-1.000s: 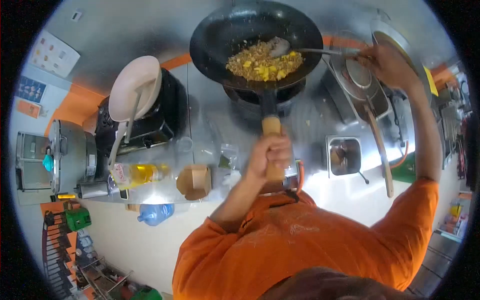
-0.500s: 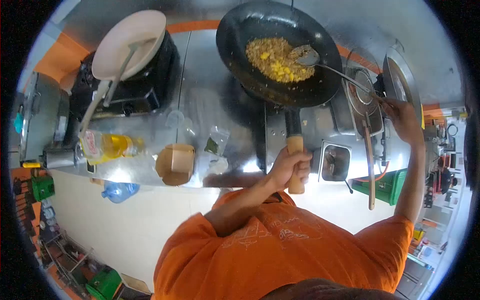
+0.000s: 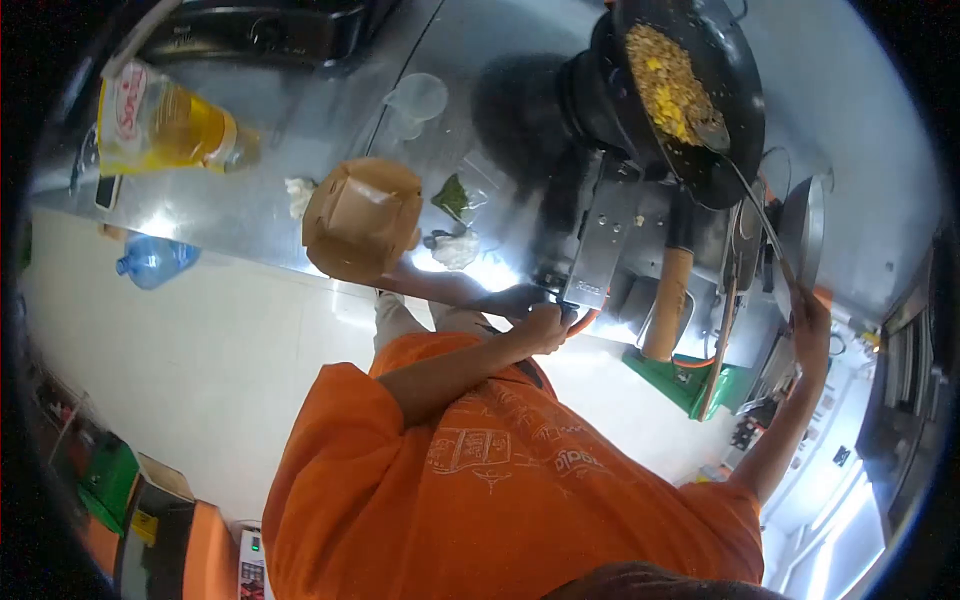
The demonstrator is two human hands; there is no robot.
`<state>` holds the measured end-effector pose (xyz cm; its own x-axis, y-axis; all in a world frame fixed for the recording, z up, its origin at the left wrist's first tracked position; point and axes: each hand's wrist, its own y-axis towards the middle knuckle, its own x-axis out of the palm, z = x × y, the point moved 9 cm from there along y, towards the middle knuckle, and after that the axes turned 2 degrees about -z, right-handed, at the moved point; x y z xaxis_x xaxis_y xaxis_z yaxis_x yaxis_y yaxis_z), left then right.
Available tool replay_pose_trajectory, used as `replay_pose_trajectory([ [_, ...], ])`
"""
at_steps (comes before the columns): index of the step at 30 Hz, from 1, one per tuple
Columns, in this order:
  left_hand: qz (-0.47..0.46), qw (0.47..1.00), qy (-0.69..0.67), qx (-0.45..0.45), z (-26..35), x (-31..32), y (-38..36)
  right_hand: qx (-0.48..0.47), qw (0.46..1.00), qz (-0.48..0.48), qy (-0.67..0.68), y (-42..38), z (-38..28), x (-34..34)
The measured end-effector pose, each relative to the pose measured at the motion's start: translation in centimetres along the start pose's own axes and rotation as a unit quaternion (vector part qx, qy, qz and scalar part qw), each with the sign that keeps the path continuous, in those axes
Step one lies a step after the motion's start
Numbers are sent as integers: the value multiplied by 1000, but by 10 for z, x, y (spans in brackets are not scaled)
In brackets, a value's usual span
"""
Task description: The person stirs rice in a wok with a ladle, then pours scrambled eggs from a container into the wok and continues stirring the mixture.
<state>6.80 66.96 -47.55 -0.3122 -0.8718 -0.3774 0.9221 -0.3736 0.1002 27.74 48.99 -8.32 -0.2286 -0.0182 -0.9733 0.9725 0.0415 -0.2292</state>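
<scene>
My left hand (image 3: 546,329) is closed at the front of the silver stove panel (image 3: 597,255), around its dark knob. Up and to the right, my right hand (image 3: 810,318) grips the long handle of a metal ladle (image 3: 754,196). The bowl of the ladle rests in the fried rice (image 3: 668,85), which has yellow egg pieces in it. The rice lies in a black wok (image 3: 738,75) on the burner. Nobody holds the wok's wooden handle (image 3: 668,300), which points toward my body.
An open brown carton (image 3: 362,218) stands near the counter's front edge, beside a small bag of green leaf (image 3: 452,198). An oil pouch (image 3: 165,122) lies at the left. Right of the wok are a wooden-handled strainer (image 3: 722,345) and a round lid (image 3: 803,235).
My left hand has let go of the wok handle and moved left to the stove's front. The view has shifted and turned. My right hand still holds the ladle in the rice.
</scene>
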Motion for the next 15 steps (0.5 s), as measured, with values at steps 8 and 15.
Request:
replay_pose_trajectory([
  [8,-133,828,-480,-257,-2,-9,-10,42,999,-20,12,-9,-6,4],
  [15,-149,825,-504,-207,-1,-7,-7,36,999,-14,17,-12,-4,7],
])
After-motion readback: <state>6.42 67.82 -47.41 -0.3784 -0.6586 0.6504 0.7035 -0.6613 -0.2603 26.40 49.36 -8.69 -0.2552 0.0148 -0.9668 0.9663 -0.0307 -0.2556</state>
